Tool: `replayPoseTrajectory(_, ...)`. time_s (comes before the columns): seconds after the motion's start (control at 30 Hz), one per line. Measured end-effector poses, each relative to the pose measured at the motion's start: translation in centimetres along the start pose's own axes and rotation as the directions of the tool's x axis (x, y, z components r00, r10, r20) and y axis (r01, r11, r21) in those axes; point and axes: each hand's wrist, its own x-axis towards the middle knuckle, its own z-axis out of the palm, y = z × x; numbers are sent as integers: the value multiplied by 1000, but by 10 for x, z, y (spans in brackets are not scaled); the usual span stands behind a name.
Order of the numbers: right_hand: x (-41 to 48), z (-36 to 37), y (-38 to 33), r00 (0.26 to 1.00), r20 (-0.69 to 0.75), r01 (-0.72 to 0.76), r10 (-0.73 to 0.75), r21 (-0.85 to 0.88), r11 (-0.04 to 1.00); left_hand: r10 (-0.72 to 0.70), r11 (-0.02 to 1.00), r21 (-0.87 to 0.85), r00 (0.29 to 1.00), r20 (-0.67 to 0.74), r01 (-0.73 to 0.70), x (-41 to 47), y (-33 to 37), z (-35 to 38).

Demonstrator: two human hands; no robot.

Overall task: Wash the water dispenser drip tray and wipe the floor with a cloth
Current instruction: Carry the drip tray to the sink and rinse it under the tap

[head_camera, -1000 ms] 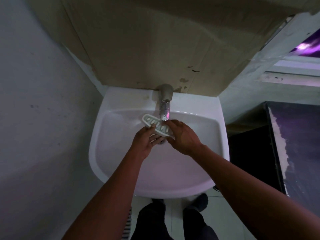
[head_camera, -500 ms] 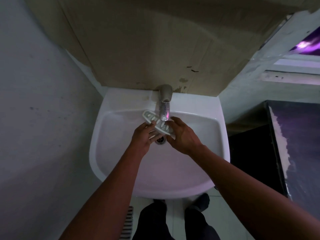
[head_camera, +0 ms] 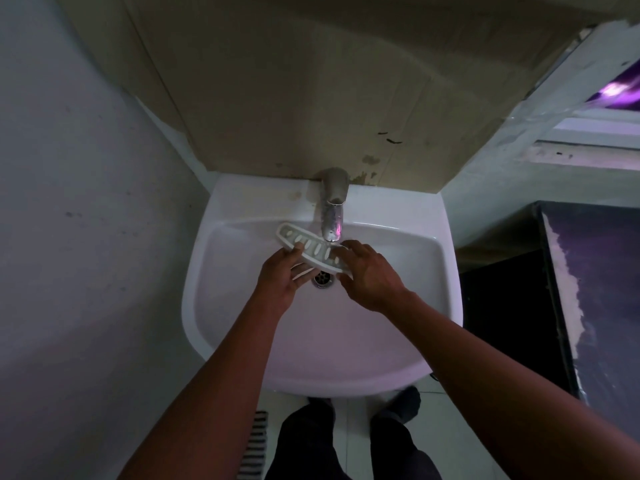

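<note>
1. A pale grey wall (head_camera: 86,237) fills the 9 o'clock side of the view and is flecked with small dark marks.
2. At 7 o'clock, low on the floor, a black-and-white striped mat (head_camera: 255,448) shows beside the left forearm.
3. The white sink (head_camera: 221,306) sits in the middle. Its back edge meets a tan, cardboard-like panel (head_camera: 294,98) at 12 o'clock.
4. The left hand (head_camera: 278,277) comes into the bowl from 7 o'clock and grips the drip tray (head_camera: 313,249), thumb on the top face and fingers curled beneath its near long edge.
5. The drip tray is white, long and slotted. It is held tilted above the bowl, running from 10 o'clock to 4 o'clock, with its middle just under the spout.
6. The metal drain (head_camera: 322,279) lies at 6 o'clock of the tray, between the two hands.
7. The chrome tap (head_camera: 333,209) stands at 12 o'clock of the bowl, its spout ending just over the tray. I cannot tell whether water is running.
8. At 6 o'clock, legs in dark trousers (head_camera: 304,445) stand on a white tiled floor (head_camera: 353,455).
9. The right hand (head_camera: 372,275) enters from 4 o'clock and pinches the tray's right end, fingers over the top and thumb at the lower edge.
10. At 3 o'clock stands a dark cabinet (head_camera: 519,306) with a chipped pale edge.
</note>
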Motion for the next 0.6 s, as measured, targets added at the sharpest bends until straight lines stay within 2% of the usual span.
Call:
replayPoseTrajectory(0.3,-2,0,-2,999,-34,-27,32,129,991,17,1000,-10,999,-31,-17,1,8,-8)
replayPoseTrajectory(0.4,-2,1,-3,998,-56,19,-13,105,994,19,999,-39,999,-42,-20,0,9,-12)
replayPoseTrajectory(0.6,-1,1,-4,999,-51,18,-15,74,997,26,998,-51,999,-19,-26,-3,9,-15)
